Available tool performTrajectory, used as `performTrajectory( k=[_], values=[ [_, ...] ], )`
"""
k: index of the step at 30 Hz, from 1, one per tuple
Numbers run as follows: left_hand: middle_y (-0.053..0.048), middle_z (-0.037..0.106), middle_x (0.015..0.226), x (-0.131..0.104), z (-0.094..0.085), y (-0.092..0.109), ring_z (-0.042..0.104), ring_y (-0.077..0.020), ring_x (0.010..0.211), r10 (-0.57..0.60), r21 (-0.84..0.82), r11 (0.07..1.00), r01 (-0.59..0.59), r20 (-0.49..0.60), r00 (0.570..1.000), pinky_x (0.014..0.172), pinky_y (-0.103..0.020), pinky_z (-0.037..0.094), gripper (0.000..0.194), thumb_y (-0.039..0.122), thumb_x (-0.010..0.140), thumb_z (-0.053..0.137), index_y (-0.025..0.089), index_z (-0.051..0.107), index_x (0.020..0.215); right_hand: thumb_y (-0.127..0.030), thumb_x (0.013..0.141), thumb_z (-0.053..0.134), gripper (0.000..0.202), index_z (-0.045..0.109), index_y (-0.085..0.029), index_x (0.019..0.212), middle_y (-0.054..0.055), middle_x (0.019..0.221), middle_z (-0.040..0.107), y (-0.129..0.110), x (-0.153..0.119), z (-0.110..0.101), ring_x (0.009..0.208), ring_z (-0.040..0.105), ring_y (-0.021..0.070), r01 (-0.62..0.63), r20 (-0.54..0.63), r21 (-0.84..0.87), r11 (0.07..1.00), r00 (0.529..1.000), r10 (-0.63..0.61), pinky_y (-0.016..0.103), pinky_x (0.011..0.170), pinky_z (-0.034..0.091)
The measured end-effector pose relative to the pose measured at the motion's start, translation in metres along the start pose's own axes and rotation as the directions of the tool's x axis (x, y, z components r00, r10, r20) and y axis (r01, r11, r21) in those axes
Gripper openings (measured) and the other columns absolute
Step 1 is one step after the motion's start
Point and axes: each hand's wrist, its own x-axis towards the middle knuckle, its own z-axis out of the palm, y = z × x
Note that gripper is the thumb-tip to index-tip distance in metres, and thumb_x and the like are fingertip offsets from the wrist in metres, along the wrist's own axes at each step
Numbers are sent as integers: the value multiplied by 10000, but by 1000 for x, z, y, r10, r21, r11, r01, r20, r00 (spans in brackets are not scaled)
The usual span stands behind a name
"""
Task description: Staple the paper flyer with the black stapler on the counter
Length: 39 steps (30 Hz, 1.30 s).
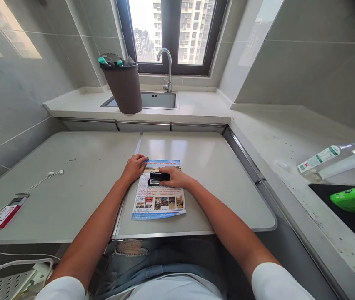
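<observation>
A printed flyer (pixel 160 190) with blue edges, text and small photos lies flat on the grey folding table (pixel 208 166). My right hand (pixel 175 177) grips a black stapler (pixel 156 176) from its right end, over the middle of the flyer. The stapler lies sideways, its silver part showing below the black top. At the flyer's upper left corner, my left hand (pixel 134 167) rests with its fingers laid out over the paper's edge. Whether the flyer is one sheet or several, I cannot tell.
White earphones (pixel 60 172) and a red-and-white packet (pixel 7 212) lie on the left half. A brown bin (pixel 123 89) stands by the sink (pixel 160 100). On the right counter are a clear bottle (pixel 324 158) and a green pack (pixel 354 198).
</observation>
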Motion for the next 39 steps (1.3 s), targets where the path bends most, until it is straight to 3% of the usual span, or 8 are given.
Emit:
performTrajectory(
  k=[5,14,17,20,23,26,32,39],
  values=[
    [-96,685,1352,0,0,1,608,-303,1246,-51,39,998,50,46,998,1098,-479,471,359,263,1035,509,265,745,1307,-367,871,797,245,703,-185,1005,30,949,721,6,1,10,864,627,199,-19,-73,18,1000,997,21,292,780,448],
    [-76,516,1627,3,-1,5,485,-337,1439,-188,159,973,168,116,975,1205,-544,362,527,302,1059,402,257,532,1568,-346,836,863,410,745,-195,1198,79,1140,775,5,11,29,1041,690,248,-105,-209,47,993,972,112,343,927,490],
    [-79,484,1650,3,-1,5,474,-325,1454,-200,126,974,186,104,974,1215,-546,351,528,281,1054,389,244,525,1563,-371,836,859,429,744,-200,1212,69,1156,777,4,11,27,1054,695,245,-113,-203,118,987,970,136,338,931,498],
    [-119,575,1544,3,-4,4,532,-316,1387,-177,48,983,176,16,984,1175,-520,408,455,265,1032,434,225,628,1441,-374,859,827,380,743,-193,1183,57,1122,773,3,10,24,1022,690,232,-110,-161,147,983,978,134,321,899,503],
    [-131,700,1244,1,-9,8,632,-302,1190,-128,-19,992,127,-89,988,1084,-492,480,320,227,1000,480,205,744,1180,-338,871,805,335,734,-188,1161,55,1095,759,4,8,22,1004,674,227,-112,-131,106,988,983,125,322,887,495],
    [-96,706,1078,-1,-11,16,673,-259,1018,-25,-129,991,17,-59,998,989,-440,535,268,187,970,501,208,761,1031,-313,870,800,350,719,-196,1189,52,1111,750,6,6,20,1017,665,226,-122,-108,102,987,985,133,326,897,489],
    [-96,715,1136,-5,-3,29,653,-253,1124,303,-293,922,-253,138,943,1015,-423,539,347,93,910,544,234,770,1132,-237,849,787,402,692,-204,1239,37,1131,745,3,-2,5,1008,661,220,-146,-46,99,984,987,151,316,885,485],
    [-106,693,1192,-8,-1,36,637,-237,1146,376,-321,892,-318,138,916,1050,-415,537,311,132,982,494,227,767,1097,-263,835,797,190,661,-176,935,15,921,677,0,-16,-19,837,584,189,-158,37,-83,984,986,162,288,749,428]
  ],
)
